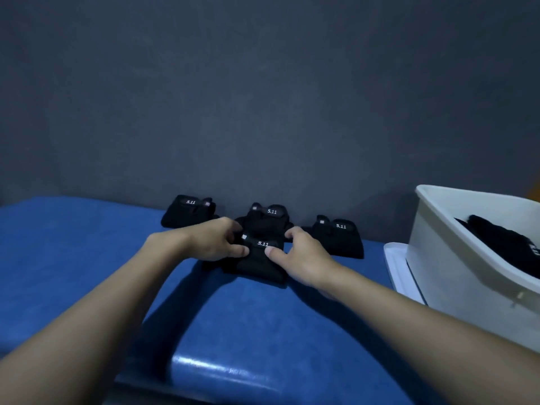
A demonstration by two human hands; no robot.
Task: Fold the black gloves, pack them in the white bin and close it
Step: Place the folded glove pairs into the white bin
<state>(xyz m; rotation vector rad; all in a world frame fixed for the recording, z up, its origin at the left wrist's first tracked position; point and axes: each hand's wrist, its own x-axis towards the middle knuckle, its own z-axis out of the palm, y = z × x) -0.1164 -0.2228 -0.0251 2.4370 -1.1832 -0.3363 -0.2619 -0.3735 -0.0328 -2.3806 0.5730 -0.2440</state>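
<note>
A folded black glove (260, 261) marked 5.11 lies in the middle of the blue surface. My left hand (213, 239) grips its left side with curled fingers and thumb. My right hand (304, 255) grips its right side the same way. Behind it lie three more folded black gloves: one at the left (187, 211), one in the middle (268, 217) and one at the right (339, 238). The white bin (455, 258) stands open at the right, with black gloves (502, 241) inside.
The white lid (400, 270) lies flat against the bin's left side. A dark grey wall (263, 97) rises right behind the gloves. The blue padded surface (73, 252) stretches to the left and toward me, with its front edge (219, 372) near the bottom.
</note>
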